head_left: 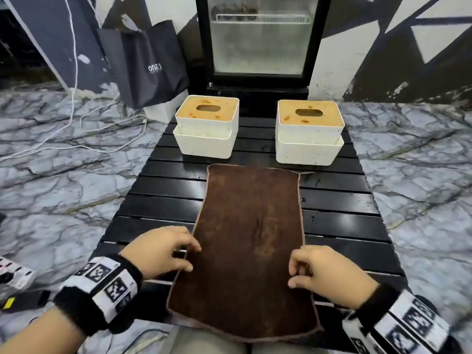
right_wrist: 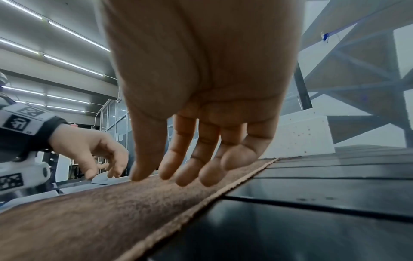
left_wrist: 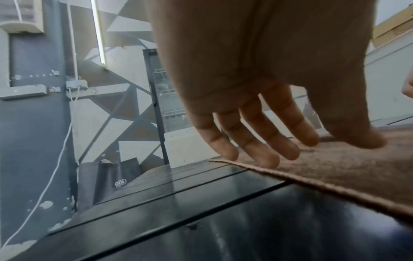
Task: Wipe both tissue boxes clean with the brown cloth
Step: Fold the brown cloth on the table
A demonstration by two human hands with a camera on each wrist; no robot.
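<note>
Two white tissue boxes with tan lids marked by orange-brown stains stand at the far end of the black slatted table (head_left: 339,221): the left box (head_left: 207,129) and the right box (head_left: 309,134). The brown cloth (head_left: 250,238) lies flat in front of them, reaching to the near table edge. My left hand (head_left: 185,255) is at the cloth's left edge, fingers relaxed; in the left wrist view the fingertips (left_wrist: 268,160) hang just over the cloth's hem (left_wrist: 335,176). My right hand (head_left: 296,273) hovers at the right edge, its loosely hanging fingers (right_wrist: 185,169) close above the cloth (right_wrist: 100,215). Neither hand holds anything.
A glass-door fridge (head_left: 260,42) stands right behind the boxes. A black paper bag (head_left: 150,62) leans at the back left. White cables (head_left: 76,129) trail over the marble floor (head_left: 421,154) on the left. A small device (head_left: 12,274) lies by my left wrist.
</note>
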